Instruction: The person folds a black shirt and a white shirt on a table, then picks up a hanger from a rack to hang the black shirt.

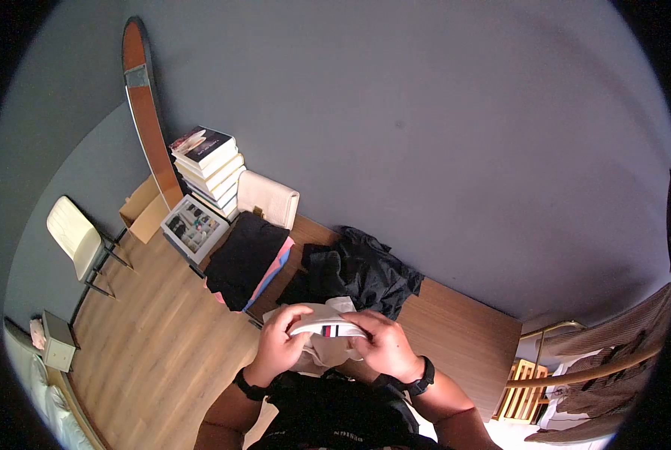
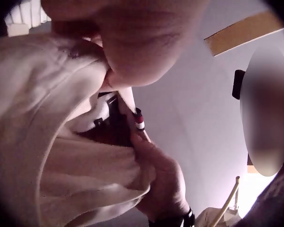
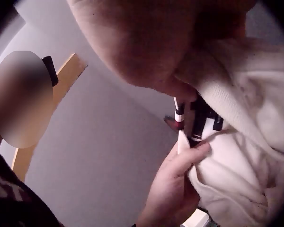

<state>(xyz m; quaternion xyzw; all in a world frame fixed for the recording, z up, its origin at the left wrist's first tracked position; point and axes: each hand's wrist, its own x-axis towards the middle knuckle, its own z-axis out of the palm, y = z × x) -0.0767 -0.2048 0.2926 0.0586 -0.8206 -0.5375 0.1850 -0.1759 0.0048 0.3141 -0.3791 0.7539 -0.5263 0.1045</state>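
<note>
In the head view, a white shirt [image 1: 316, 328] is held up in front of the body by its neckline. A short strip of navy, white and red stripes [image 1: 328, 331] marks the collar band. My left hand [image 1: 277, 339] pinches one end of the band, thumb on the near side. At the other end, my right hand [image 1: 389, 346] pinches it the same way. The shirt's cloth [image 2: 19, 109] hangs in loose folds below the hands in the left wrist view. A dark label [image 3: 218, 124] shows inside the neck opening in the right wrist view.
On the wooden table [image 1: 463, 322] lie a crumpled black garment [image 1: 365, 274] and a stack of folded clothes [image 1: 249, 259]. Behind stand a pile of books [image 1: 209, 169], a pale handbag [image 1: 269, 196] and a grey case [image 1: 194, 229]. Clothes hang from a rail [image 1: 598, 371] at right.
</note>
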